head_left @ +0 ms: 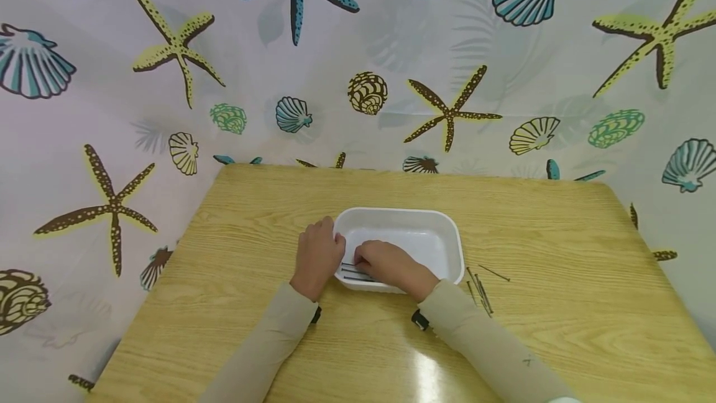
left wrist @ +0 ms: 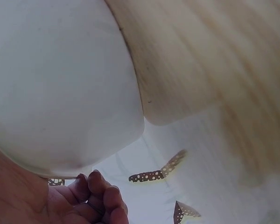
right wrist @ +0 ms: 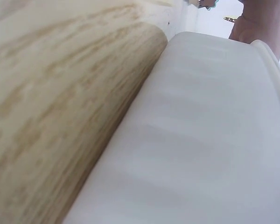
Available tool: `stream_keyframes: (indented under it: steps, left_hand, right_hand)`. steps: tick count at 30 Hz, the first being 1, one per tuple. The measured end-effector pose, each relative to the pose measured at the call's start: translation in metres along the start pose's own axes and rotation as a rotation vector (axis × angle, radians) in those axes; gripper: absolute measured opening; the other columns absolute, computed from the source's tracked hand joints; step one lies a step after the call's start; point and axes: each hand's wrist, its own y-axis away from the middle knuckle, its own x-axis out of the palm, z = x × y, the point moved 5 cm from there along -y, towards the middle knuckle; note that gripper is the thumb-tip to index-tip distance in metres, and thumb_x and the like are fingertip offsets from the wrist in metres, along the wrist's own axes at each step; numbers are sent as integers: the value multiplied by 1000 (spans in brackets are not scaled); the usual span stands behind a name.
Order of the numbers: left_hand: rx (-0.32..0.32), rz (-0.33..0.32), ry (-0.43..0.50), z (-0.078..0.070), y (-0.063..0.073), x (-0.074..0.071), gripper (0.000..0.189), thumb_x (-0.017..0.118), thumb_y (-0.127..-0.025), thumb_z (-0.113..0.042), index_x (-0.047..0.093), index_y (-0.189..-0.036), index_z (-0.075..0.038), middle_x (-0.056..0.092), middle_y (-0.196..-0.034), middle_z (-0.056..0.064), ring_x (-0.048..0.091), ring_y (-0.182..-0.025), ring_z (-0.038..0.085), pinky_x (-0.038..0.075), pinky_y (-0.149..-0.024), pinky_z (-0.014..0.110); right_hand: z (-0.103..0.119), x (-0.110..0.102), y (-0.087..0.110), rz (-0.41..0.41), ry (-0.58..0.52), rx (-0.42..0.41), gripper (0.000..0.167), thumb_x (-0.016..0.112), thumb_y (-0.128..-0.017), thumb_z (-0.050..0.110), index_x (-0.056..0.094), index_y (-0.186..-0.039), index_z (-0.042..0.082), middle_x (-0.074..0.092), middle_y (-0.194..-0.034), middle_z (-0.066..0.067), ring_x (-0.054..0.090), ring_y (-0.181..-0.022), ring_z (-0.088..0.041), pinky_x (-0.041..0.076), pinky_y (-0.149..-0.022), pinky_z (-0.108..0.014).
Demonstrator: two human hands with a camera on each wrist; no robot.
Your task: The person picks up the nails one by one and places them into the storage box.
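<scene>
One tray (head_left: 455,247), two hands, several nails (head_left: 480,291).

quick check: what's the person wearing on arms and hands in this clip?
Both arms are in long, plain beige sleeves reaching the wrists. Left hand and right hand are bare, no gloves. A small black wrist-worn device shows at the right cuff, another at the left cuff.
</scene>
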Motion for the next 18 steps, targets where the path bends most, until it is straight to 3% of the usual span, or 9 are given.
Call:
stream_keyframes:
  steps: [18]
  left_hand:
    - [26, -46, -17, 1, 0, 0, 15, 55, -85, -18, 55, -82, -3, 58, -73, 12, 56, -71, 32, 42, -63, 45]
  right_hand:
    - [2, 1, -3, -18, 10, -32, 8, 60, -88, 11, 68, -86, 11, 62, -83, 4, 55, -75, -8, 45, -73, -26]
